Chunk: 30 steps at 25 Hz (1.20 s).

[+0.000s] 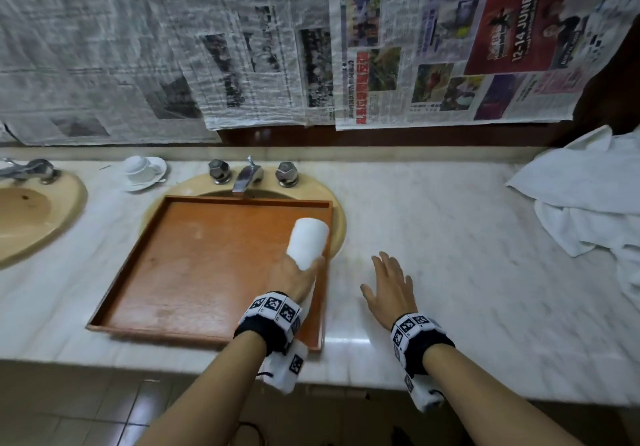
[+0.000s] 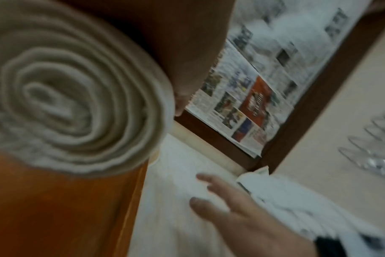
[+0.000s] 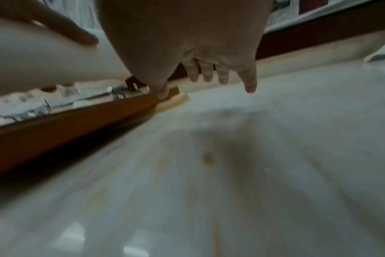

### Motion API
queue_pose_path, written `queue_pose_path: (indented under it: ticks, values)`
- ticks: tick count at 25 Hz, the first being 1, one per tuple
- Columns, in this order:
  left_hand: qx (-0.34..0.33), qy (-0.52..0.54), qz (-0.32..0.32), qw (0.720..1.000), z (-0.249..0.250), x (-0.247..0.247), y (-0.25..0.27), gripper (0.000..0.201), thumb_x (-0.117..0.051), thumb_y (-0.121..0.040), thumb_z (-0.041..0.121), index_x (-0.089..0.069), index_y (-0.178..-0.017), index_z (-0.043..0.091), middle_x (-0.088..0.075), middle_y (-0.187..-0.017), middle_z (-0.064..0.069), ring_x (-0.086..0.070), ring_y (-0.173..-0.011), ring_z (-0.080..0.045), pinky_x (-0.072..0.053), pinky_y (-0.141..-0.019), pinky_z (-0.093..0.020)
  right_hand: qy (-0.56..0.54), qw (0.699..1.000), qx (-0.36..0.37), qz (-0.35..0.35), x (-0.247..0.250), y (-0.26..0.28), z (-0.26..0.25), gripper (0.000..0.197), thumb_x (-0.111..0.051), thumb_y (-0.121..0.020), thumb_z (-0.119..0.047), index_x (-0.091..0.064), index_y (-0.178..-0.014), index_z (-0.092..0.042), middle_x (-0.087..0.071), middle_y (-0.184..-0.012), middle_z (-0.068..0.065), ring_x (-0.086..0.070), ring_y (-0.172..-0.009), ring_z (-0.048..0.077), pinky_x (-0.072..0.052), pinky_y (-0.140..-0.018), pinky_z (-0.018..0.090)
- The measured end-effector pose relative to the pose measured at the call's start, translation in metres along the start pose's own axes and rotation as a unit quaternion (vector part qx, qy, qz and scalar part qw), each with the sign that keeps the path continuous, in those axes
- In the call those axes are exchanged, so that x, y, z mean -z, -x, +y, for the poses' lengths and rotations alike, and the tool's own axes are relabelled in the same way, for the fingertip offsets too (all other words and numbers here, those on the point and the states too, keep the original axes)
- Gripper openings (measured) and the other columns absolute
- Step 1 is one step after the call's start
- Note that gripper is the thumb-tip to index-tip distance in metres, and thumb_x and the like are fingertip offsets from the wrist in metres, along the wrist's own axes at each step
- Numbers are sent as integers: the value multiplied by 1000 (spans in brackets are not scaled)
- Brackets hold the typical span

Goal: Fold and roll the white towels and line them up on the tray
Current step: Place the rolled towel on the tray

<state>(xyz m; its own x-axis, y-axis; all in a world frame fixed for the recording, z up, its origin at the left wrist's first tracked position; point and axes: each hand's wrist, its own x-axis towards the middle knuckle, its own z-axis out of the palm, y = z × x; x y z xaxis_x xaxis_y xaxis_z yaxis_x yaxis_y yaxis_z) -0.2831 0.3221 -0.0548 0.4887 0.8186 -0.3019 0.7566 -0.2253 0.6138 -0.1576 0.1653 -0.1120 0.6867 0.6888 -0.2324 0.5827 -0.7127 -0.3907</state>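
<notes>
Both forearms are bare; each wrist carries a black band point(image 1: 258, 333) topped with white blocks printed with black-and-white square markers point(image 1: 273, 305) — a white camera housing point(image 1: 285, 366) hangs under the left wrist; another point(image 1: 424, 392) under the right.

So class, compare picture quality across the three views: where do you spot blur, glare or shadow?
Head view: mostly sharp, glare patch on the white marble counter. Left wrist view: the rolled white towel is soft, the right hand smeared. Right wrist view: counter streaked with blur, dark shadow under the hand.
</notes>
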Motion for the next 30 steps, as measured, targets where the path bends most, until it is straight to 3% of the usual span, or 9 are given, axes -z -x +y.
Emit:
queue_pose_path:
  ticks: [2, 7, 15, 17, 21, 23, 26, 28, 30]
  values:
    - [49, 38, -15, 998, -16, 0, 3, 55, -63, -86, 51, -56, -110, 3, -63, -100, -11, -55, -79, -27, -40, -60, -28, 25, 999, -26, -37, -27, 11, 0, 61, -32, -102, -40, -9, -154, -16, 6, -162, 0, 6, -149, 20, -4, -118, 53]
    - [95, 80, -63, 990, -39, -21, 7, 52, -63, -88, 49, -52, -110, 3, -58, -98, -10, -54, -81, -27, -45, -67, -31, 95, 992, -54, -64, -59, 22, 0, 66, -18, -102, -47, 8, -154, -14, 19, -160, 1, 19, -147, 22, 10, -116, 56]
    - [88, 51, -70, 992, -35, -26, 13, 67, -63, -82, 60, -52, -118, 4, -58, -100, -7, -56, -82, -28, -45, -63, -31, 103, 991, -62, -54, -69, 22, 1, 66, -14, -102, -48, 11, -153, -15, 22, -159, -1, 23, -146, 20, 11, -116, 56]
    - [85, 42, -66, 993, -35, -27, 13, 72, -62, -81, 62, -51, -119, 2, -57, -108, -9, -59, -89, -30, -51, -72, -36, 105, 991, -63, -45, -71, 22, 1, 66, -14, -101, -49, 10, -153, -16, 22, -159, -1, 22, -146, 19, 13, -116, 55]
    - [70, -32, -66, 995, -39, -24, 14, 82, -47, -79, 77, -55, -117, 4, -49, -116, -12, -54, -102, -34, -48, -89, -44, 115, 991, -64, -37, -74, 21, 1, 67, -13, -101, -51, 10, -153, -16, 21, -160, -1, 22, -146, 19, 12, -116, 55]
    - [77, 0, -22, 997, -45, -18, 16, 76, -42, -83, 75, -61, -104, 4, -55, -103, -11, -56, -90, -30, -49, -81, -40, 116, 990, -64, -39, -73, 22, 1, 67, -13, -101, -51, 10, -153, -16, 21, -160, -1, 22, -146, 19, 12, -116, 55]
    - [133, 79, 64, 986, -56, 1, 23, 50, -50, -93, 53, -62, -90, 5, -55, -80, -5, -50, -67, -22, -36, -56, -31, 114, 990, -63, -44, -72, 22, 2, 67, -12, -101, -51, 11, -153, -16, 22, -159, -1, 22, -146, 20, 11, -116, 56]
    - [173, 120, 69, 975, -66, 14, 27, 47, -53, -92, 46, -67, -78, 3, -57, -67, -5, -49, -55, -21, -38, -51, -28, 115, 990, -63, -45, -72, 21, 3, 67, -12, -101, -52, 11, -153, -16, 23, -159, -1, 22, -146, 19, 11, -116, 56]
    - [200, 155, 31, 967, -73, 24, 34, 50, -53, -92, 39, -69, -66, 0, -59, -50, -3, -51, -43, -19, -43, -47, -24, 115, 990, -62, -50, -73, 22, 3, 67, -12, -101, -52, 11, -153, -16, 23, -159, -1, 22, -146, 19, 10, -116, 55]
